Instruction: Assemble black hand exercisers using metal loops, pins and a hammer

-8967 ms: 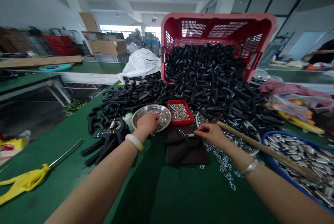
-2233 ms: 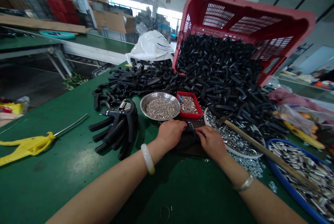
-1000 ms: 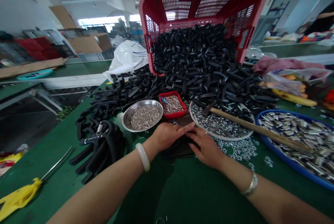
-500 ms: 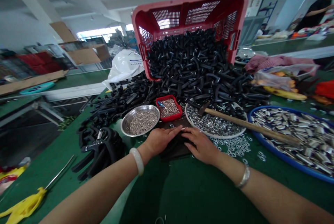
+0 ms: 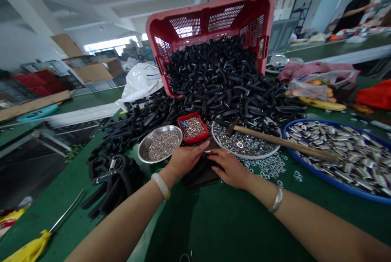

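Observation:
My left hand and my right hand meet at a dark mat. Between them is a black hand grip with a small metal spring, mostly covered by my fingers. Both hands are closed on it. Just beyond stand a steel bowl of small rivet-like parts and a red tray of metal pins. Near my right hand, a white plate of washers bears the head of a wooden-handled hammer. On the left lies a stack of black hand grips with springs.
A red crate lies tipped at the back, spilling black handles. To the right sits a blue tray of metal sleeves, with loose washers beside the plate. A yellow-handled screwdriver lies front left. A person stands far right.
The view has turned slightly, so everything sits a little further left. My hands stay together at the mat, with the fingers shifted slightly around the spring.

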### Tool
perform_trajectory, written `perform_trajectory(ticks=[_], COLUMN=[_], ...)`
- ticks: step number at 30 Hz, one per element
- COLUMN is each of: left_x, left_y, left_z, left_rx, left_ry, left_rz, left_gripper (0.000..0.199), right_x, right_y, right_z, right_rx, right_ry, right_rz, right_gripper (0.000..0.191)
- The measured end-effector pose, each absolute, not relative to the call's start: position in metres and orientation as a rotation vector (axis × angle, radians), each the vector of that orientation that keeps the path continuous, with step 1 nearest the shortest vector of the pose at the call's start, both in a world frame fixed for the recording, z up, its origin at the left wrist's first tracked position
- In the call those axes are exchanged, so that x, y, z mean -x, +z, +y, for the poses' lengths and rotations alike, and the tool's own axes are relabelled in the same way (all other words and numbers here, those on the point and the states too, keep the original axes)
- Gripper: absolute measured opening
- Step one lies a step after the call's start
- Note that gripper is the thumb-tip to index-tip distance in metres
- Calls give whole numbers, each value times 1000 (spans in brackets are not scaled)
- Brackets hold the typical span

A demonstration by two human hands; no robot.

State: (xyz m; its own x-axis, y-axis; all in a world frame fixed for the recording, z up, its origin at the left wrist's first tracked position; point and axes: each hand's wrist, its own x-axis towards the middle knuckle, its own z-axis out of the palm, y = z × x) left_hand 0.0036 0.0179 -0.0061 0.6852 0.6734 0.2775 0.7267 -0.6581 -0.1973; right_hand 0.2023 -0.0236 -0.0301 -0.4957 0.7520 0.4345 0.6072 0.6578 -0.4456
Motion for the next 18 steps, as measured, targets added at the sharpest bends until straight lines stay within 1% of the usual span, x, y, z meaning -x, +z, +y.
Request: perform_trajectory(ticks=[5,10,12,15,18], left_x=[-4,-1,1,5,6], left_y=[-9,-10,-10,-6,0], left_z=[14,8,8,8,10], left_rx=[2601,2597,2626,2702,2781], left_ry=[-120,-69,-86,-231,-476], left_rz=[-951,-977,-1051,-1172,-1161], left_gripper=[54,55,55,47,33], right_x=[-203,-199,-205,-237,-291], right_y=[-31,-28,-19,1,25], right_z=[-23,-22,-20,-16,-12], right_rx=[1040,1030,1076,1377,1870], right_ry=[326,271,162,-150,-406], right_rz=[-2266,-2283,-2273,-2231,-2116], right_gripper=[33,33,33,36,36])
